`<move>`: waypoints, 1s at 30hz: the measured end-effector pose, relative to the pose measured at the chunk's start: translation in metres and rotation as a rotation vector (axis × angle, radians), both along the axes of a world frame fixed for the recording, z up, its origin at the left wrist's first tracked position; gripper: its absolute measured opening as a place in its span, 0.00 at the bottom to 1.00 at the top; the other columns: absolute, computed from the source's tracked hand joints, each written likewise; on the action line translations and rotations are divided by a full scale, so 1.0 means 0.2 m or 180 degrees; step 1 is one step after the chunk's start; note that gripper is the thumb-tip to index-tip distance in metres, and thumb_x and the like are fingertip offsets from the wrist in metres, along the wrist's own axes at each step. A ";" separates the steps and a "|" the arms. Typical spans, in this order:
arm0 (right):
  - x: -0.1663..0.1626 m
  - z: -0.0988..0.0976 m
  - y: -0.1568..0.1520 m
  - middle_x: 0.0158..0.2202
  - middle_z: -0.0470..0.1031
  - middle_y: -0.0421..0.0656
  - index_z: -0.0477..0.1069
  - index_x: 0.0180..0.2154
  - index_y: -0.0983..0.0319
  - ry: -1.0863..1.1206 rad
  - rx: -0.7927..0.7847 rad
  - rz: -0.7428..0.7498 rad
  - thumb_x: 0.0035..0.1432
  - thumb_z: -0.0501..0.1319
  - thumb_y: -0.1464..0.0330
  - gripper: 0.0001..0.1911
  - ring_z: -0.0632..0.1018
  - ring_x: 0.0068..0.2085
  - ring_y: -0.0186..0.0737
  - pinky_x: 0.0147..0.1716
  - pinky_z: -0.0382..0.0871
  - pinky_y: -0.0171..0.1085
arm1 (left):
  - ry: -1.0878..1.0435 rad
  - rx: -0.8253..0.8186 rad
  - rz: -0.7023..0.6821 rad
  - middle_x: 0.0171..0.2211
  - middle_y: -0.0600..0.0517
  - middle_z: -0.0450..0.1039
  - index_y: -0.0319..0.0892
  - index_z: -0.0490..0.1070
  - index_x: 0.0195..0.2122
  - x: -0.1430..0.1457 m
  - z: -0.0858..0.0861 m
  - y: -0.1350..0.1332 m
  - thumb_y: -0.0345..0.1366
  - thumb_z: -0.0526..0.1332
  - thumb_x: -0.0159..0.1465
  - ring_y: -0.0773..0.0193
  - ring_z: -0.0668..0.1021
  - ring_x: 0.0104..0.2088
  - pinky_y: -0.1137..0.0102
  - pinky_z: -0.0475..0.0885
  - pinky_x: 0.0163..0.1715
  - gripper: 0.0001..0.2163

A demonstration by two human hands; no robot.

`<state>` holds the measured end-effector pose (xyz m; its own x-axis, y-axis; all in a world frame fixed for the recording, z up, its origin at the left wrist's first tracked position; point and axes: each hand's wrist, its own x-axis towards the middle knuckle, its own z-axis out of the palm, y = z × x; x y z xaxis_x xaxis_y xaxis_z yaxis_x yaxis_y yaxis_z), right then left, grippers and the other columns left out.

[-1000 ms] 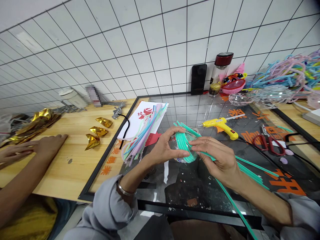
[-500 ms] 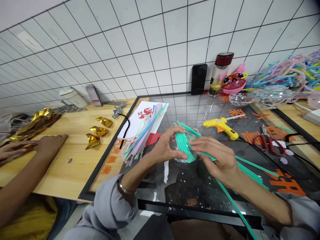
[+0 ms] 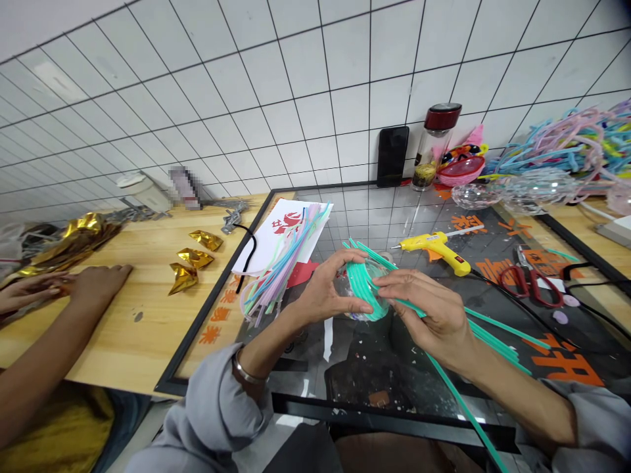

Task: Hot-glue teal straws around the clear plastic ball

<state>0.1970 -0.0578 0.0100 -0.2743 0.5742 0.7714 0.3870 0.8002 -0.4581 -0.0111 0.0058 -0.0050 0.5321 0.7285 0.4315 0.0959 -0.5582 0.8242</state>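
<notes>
My left hand (image 3: 331, 284) is curled round a clear plastic ball (image 3: 377, 268), thumb in front and fingers behind. Side by side across the ball's surface run several green pipe cleaners (image 3: 363, 284). The fingers of my right hand (image 3: 424, 303) pinch a green pipe cleaner (image 3: 461, 391) at the ball's right side; its long tail hangs past the table's front edge. Beneath my right wrist, more green strips (image 3: 500, 343) lie on the dark glass top. What sits under my right fingertips is partly hidden.
A yellow glue gun (image 3: 436, 246) lies behind my right hand, with red-handled scissors (image 3: 530, 284) farther right. Pastel pipe cleaners (image 3: 290, 256) rest on white paper at left. A phone (image 3: 392, 156) and a bottle (image 3: 428, 154) stand by the wall. A co-worker's hands (image 3: 96, 289) are near gold foil pieces (image 3: 194, 257).
My hands and the ball have hardly moved. At the far left, the co-worker's fingers have shifted slightly.
</notes>
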 end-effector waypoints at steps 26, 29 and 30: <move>0.01 -0.01 0.00 0.42 0.82 0.45 0.76 0.43 0.58 0.0004 -0.0047 -0.0006 0.60 0.57 0.78 0.14 0.82 0.44 0.42 0.46 0.78 0.45 | 0.0514 0.0108 -0.0087 0.61 0.38 0.62 0.44 0.61 0.56 -0.01 0.04 -0.03 0.52 0.70 0.54 0.45 0.66 0.64 0.49 0.60 0.64 0.34; 0.01 -0.01 0.00 0.42 0.82 0.46 0.76 0.43 0.58 -0.0018 -0.0035 -0.0007 0.60 0.57 0.78 0.14 0.82 0.44 0.42 0.46 0.78 0.45 | 0.0551 0.0350 -0.0132 0.62 0.36 0.59 0.44 0.59 0.57 -0.01 0.02 -0.02 0.51 0.76 0.44 0.42 0.64 0.65 0.47 0.59 0.64 0.43; 0.01 -0.01 0.00 0.42 0.82 0.46 0.75 0.43 0.59 -0.0023 -0.0025 -0.0008 0.60 0.58 0.79 0.14 0.82 0.44 0.42 0.46 0.78 0.44 | 0.0566 0.0424 -0.0148 0.62 0.35 0.59 0.45 0.58 0.58 -0.01 0.01 -0.02 0.51 0.77 0.42 0.41 0.64 0.65 0.46 0.58 0.64 0.45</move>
<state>0.1990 -0.0576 0.0071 -0.2784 0.5809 0.7649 0.3922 0.7957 -0.4615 -0.0123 0.0020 -0.0020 0.6401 0.6442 0.4187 0.2046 -0.6682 0.7153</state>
